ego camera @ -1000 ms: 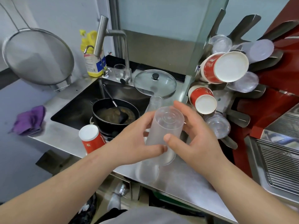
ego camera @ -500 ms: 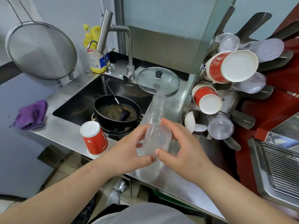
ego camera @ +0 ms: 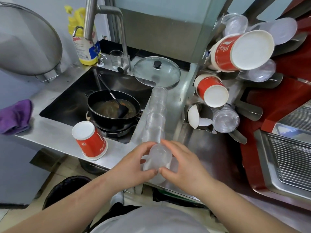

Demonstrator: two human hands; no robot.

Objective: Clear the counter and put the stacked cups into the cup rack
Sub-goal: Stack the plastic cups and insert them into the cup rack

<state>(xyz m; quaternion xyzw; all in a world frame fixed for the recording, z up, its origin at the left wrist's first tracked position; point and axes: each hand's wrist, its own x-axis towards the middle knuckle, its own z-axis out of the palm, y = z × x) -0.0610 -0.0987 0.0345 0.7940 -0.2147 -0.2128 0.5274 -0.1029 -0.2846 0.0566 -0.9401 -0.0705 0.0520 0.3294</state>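
A stack of clear plastic cups is gripped from both sides, my left hand on its left and my right hand on its right, low over the counter's front edge. A second, taller stack of clear cups stands upside down on the steel counter just behind it. The cup rack on the right wall holds red paper cups and clear cups on metal prongs. An upside-down red paper cup sits on the counter's left front edge.
The sink holds a dirty black pan with a ladle. A glass lid, a small glass, a faucet and a yellow soap bottle sit behind it. A purple cloth lies left; a red machine stands right.
Both hands have moved down and toward me with the clear cup stack. The view has tilted down, so the tall standing stack is now uncovered behind them.
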